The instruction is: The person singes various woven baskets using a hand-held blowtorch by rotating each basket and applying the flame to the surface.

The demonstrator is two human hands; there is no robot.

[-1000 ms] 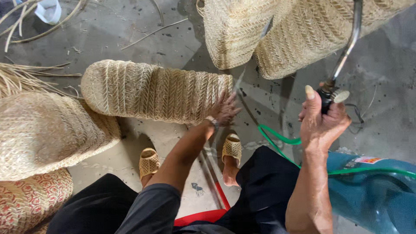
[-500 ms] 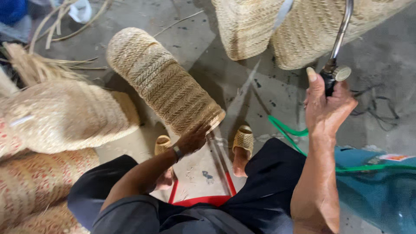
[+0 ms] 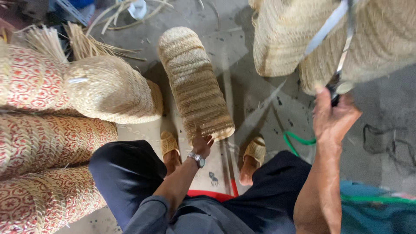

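So the person was dragging a long woven straw basket (image 3: 195,82) across the concrete floor (image 3: 260,104), and it lay in the upper middle of the frame with its open end pointing down toward the seat. To my eye, the way to do this well was to keep a firm pinch on the rim and swing it in low, since a light, floppy weave like that probably twists if you yank one edge. The left hand (image 3: 201,145), just below center, had its fingers curled shut over the basket's near rim, thumb side tucked under, so it was properly gripping, not just touching. The right hand (image 3: 333,117), at the right of the frame, was raised and closed around a dark handle (image 3: 334,96) with a metal rod (image 3: 346,41) running up in front of two hanging baskets (image 3: 286,39). Patterned red baskets (image 3: 47,138) were stacked along the left edge.
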